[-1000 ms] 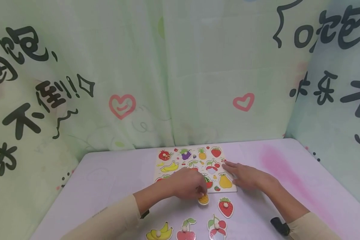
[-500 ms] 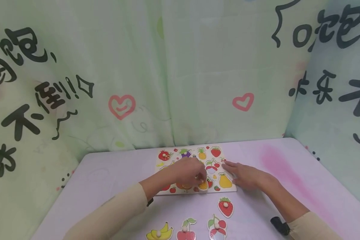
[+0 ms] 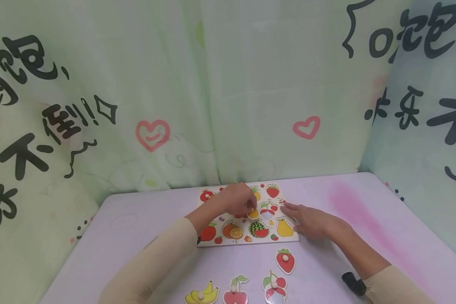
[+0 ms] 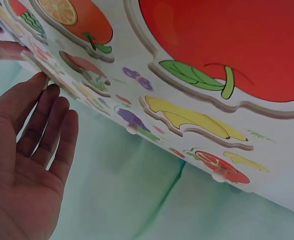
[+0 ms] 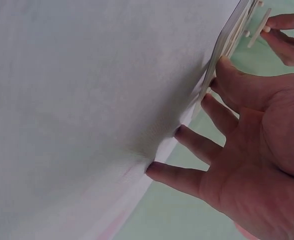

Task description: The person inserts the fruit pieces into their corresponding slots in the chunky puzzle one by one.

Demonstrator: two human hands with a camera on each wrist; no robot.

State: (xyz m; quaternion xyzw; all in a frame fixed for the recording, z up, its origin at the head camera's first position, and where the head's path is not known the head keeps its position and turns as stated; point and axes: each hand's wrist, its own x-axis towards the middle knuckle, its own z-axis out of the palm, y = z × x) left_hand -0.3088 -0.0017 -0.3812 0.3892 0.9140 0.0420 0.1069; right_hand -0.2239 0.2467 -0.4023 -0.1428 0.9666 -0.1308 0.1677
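In the head view my left hand (image 3: 238,199) pinches a yellow pineapple puzzle piece (image 3: 253,213) by its small knob. It holds the piece over the fruit puzzle board (image 3: 289,240), near the cherry pictures. In the right wrist view the piece (image 5: 260,30) stands tilted and apart from the board's face. My right hand (image 3: 309,221) lies with spread fingers at the board's right edge, its thumb against that edge in the right wrist view. Knobs stick up from the grape piece (image 4: 129,119) and the pomegranate piece (image 4: 222,167) in the left wrist view.
In front of the board lie a loose strawberry piece (image 3: 286,261), a banana piece (image 3: 202,293), a cherry piece (image 3: 235,291) and a red-and-white fruit piece (image 3: 275,289). A printed curtain (image 3: 251,105) hangs behind the pale table (image 3: 144,219).
My left hand has carried the pineapple piece from the table before the board up over it, moving farther away. My right hand stays at the board's edge.
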